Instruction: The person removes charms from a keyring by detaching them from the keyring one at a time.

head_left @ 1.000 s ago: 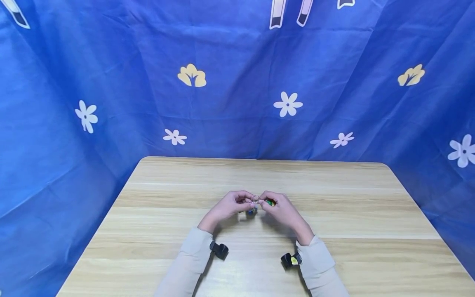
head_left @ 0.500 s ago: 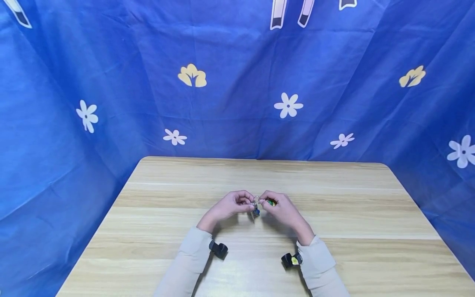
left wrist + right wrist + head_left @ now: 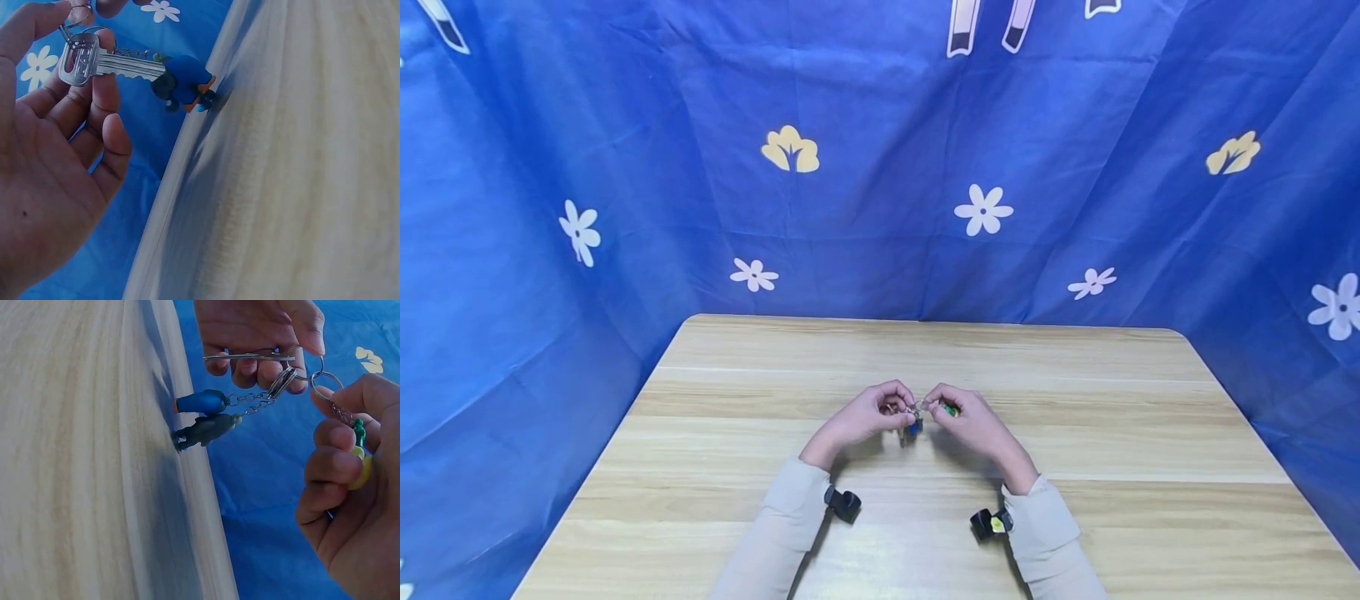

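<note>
In the head view my left hand [image 3: 867,415] and right hand [image 3: 966,419] meet over the middle of the table. The left thumb and fingers pinch a metal ring that carries a silver key [image 3: 131,65]. From the same bunch hang two small figure charms on chains, a blue one [image 3: 201,402] and a dark grey one [image 3: 209,429]. My right thumb and forefinger pinch a split ring [image 3: 326,372], which overlaps the left ring in the right wrist view. Its green and yellow charm [image 3: 359,431] is partly hidden by the curled right fingers.
A pale wood table [image 3: 760,350] lies under both hands. Behind and beside it hangs a blue cloth [image 3: 865,192] with flowers printed on it. Each wrist wears a black camera, one on the left [image 3: 844,505] and one on the right [image 3: 982,525].
Both hands stay nearly in place. The key and charms under the left fingers have swung and turned, and the gap between the two hands' fingertips is a little wider than one second ago.
</note>
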Demonstrator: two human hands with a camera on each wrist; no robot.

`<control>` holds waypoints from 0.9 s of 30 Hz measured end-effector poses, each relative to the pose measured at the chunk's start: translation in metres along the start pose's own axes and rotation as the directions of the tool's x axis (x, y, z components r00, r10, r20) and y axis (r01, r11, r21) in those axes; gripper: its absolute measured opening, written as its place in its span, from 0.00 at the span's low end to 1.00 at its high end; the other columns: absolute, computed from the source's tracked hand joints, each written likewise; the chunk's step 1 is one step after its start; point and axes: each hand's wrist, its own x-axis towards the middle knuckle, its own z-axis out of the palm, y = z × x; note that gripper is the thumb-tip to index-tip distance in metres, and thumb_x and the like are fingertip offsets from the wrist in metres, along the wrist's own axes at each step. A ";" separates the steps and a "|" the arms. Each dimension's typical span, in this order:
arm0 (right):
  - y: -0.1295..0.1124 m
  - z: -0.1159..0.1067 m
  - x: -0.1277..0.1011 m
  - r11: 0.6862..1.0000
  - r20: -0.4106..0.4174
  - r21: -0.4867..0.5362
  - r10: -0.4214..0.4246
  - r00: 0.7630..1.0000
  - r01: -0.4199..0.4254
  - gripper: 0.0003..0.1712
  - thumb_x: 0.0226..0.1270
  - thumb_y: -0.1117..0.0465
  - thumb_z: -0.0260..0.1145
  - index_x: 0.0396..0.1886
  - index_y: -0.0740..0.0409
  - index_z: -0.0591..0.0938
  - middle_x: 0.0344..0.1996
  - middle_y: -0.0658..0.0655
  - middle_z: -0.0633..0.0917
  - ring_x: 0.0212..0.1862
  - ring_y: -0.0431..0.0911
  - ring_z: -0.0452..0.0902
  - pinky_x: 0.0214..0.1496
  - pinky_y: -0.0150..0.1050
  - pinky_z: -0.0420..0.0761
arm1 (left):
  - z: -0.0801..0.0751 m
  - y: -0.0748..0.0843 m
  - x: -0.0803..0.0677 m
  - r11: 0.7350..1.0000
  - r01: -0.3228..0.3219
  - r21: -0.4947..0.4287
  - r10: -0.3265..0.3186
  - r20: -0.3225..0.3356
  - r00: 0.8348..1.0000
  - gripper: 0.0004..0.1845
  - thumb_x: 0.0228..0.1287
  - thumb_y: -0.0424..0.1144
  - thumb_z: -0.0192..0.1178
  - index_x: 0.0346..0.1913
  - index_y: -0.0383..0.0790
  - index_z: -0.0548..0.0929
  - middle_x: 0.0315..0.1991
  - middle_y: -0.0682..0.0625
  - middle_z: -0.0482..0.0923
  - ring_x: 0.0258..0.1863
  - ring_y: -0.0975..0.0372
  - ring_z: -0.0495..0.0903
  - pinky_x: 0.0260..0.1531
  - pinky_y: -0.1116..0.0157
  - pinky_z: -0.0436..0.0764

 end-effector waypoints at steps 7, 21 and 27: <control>0.000 0.000 0.000 0.999 0.041 -0.030 -0.023 0.999 0.024 0.08 0.70 0.56 0.59 0.39 0.52 0.84 0.37 0.51 0.87 0.40 0.41 0.78 0.45 0.35 0.76 | -0.001 0.001 -0.001 0.999 0.026 -0.031 -0.026 -0.001 1.000 0.11 0.62 0.36 0.62 0.45 0.34 0.76 0.33 0.54 0.78 0.35 0.62 0.77 0.41 0.66 0.78; -0.003 0.000 0.000 0.993 0.036 -0.091 -0.074 0.997 0.077 0.12 0.71 0.52 0.58 0.42 0.49 0.86 0.41 0.50 0.88 0.45 0.45 0.83 0.49 0.47 0.81 | -0.004 0.004 -0.001 0.998 0.048 -0.035 -0.048 0.000 0.999 0.08 0.64 0.32 0.59 0.44 0.33 0.77 0.33 0.55 0.78 0.38 0.52 0.78 0.41 0.63 0.78; -0.003 0.000 0.001 0.989 0.049 -0.090 -0.109 0.993 0.113 0.12 0.72 0.54 0.58 0.44 0.51 0.86 0.42 0.51 0.88 0.46 0.46 0.83 0.50 0.43 0.81 | -0.004 0.004 -0.002 0.999 0.035 -0.019 -0.035 -0.024 0.999 0.10 0.64 0.35 0.60 0.44 0.33 0.77 0.32 0.53 0.79 0.34 0.59 0.77 0.40 0.60 0.79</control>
